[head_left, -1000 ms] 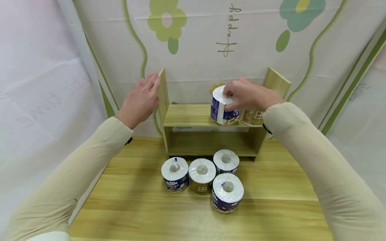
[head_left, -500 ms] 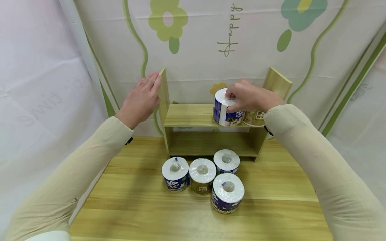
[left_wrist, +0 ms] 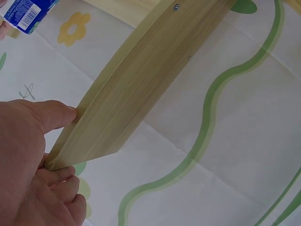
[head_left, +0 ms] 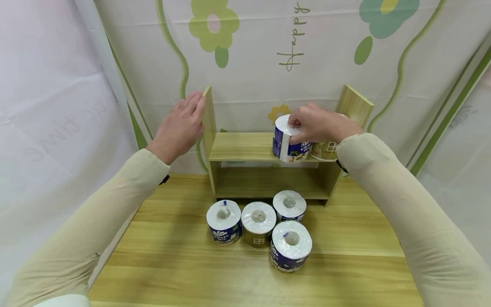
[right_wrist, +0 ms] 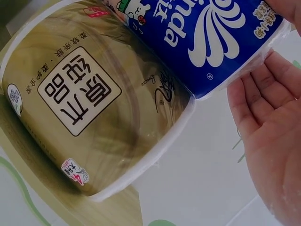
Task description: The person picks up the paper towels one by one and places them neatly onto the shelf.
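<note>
My right hand (head_left: pixel 315 123) grips a blue-and-white toilet roll (head_left: pixel 281 145) by its top, on the upper board of a small wooden shelf (head_left: pixel 238 147). In the right wrist view this blue roll (right_wrist: pixel 207 42) touches a gold-wrapped toilet roll (right_wrist: pixel 84 108), which stands at the shelf's right end. My left hand (head_left: pixel 179 125) holds the upper end of the shelf's left side panel (head_left: pixel 207 123). Seen from the left wrist, the thumb lies on the panel's (left_wrist: pixel 117 94) edge and the fingers curl round its end.
On the wooden table (head_left: pixel 184 273) before the shelf stand several toilet rolls: a blue one (head_left: pixel 224 228) at left, a gold one (head_left: pixel 258 232) beside it, and two blue ones, rear (head_left: pixel 289 207) and front (head_left: pixel 290 251). A patterned cloth (head_left: pixel 253 85) hangs behind.
My right hand has brought the blue toilet roll slightly down and to the right, against the gold one. The left hand stays on the side panel.
</note>
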Demonstrator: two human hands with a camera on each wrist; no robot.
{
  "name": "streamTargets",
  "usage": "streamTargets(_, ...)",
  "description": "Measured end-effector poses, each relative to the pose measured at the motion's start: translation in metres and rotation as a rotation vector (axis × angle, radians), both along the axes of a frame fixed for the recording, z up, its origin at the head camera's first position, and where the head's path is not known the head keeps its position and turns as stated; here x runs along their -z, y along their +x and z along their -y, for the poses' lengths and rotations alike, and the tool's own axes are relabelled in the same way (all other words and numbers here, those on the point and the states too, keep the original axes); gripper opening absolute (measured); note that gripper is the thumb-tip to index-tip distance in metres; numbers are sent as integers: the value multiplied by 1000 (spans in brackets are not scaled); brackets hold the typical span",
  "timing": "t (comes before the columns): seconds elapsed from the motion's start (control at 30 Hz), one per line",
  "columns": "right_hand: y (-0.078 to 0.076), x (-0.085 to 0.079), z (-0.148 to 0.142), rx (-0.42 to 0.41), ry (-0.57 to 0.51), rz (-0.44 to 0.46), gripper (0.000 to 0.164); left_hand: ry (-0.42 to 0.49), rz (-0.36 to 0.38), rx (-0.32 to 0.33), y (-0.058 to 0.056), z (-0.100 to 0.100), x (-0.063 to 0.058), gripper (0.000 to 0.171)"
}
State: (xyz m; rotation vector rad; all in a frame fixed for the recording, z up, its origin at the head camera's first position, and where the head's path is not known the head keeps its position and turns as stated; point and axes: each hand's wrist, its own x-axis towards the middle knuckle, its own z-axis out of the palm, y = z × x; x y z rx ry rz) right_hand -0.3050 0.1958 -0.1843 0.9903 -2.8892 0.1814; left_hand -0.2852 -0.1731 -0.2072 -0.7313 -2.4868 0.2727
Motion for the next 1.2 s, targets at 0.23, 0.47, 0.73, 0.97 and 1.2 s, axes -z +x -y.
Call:
streamTargets(0.23, -1, 0, 0, 43, 10, 46, 27, 0, 2, -1, 1, 1, 2, 65)
streamTargets(0.47, -3, 0, 0, 64, 20, 78, 19, 6, -2, 6, 2, 0, 3, 65)
streamTargets(0.73, -2, -4, -3, 69, 25, 67, 20, 8, -2, 15, 1, -3, 2, 63)
streamTargets(0.97, 1, -9, -6, 90, -13, 112, 37, 4, -3, 12, -1, -3, 2, 63)
streamTargets(1.2, 5, -20, -10, 104, 21, 106, 55, -2, -2, 13, -3, -2, 4, 64)
